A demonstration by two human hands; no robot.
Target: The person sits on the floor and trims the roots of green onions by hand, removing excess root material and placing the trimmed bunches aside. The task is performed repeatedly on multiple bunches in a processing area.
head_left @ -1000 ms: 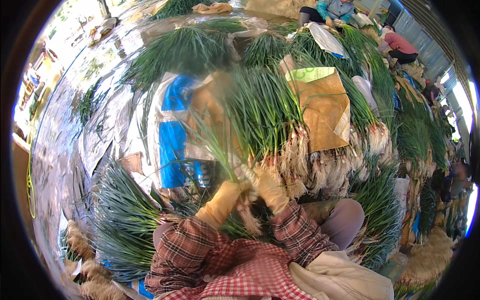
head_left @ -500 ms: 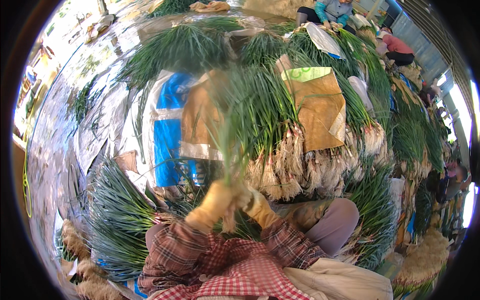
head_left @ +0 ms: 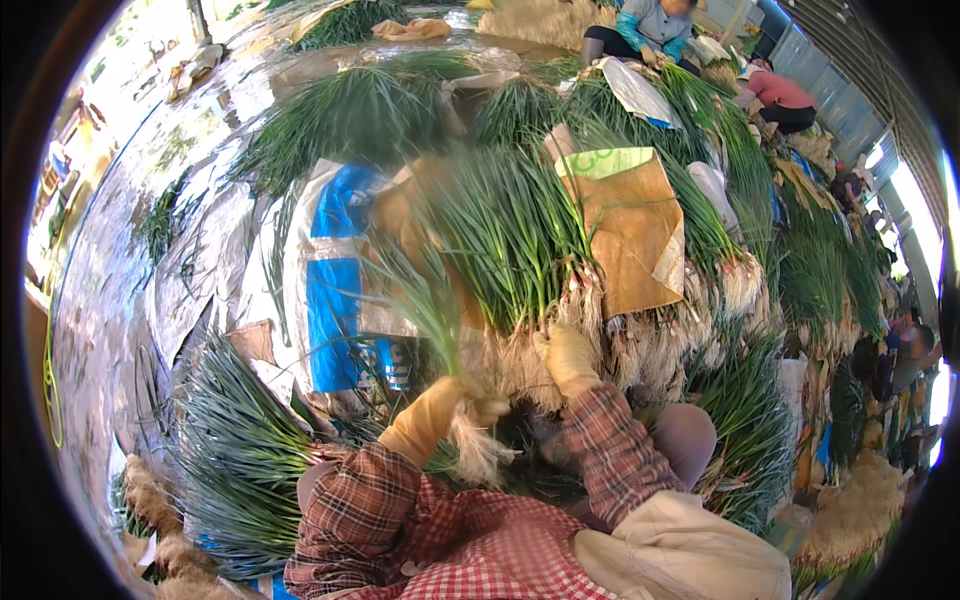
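Left hand: the gloved left hand [head_left: 440, 412] is gripping a small bunch of green onions [head_left: 446, 345] near its base; leaves are pointing far, and pale roots [head_left: 477, 450] are hanging on the near side.
Right hand: the gloved right hand [head_left: 570, 360] is touching the root end of the onion row [head_left: 510, 235]; whether its fingers are closing on any stalk, I cannot tell.
Step in hand: judged from the pose, stalks are being picked from the row while the bunch is being held.
Next move: it seems to be calling for a light pinch at the stalk bases, leaving neighbours undisturbed.
Row surroundings: a brown sheet [head_left: 630, 240] is covering the row's right part; blue-and-white sacking [head_left: 333, 290] is lying to its left.
Side piles: green onions are lying near left [head_left: 245, 450] and right [head_left: 745, 420].
Far right: a person in teal sleeves [head_left: 655, 30] is sitting beside more onions.
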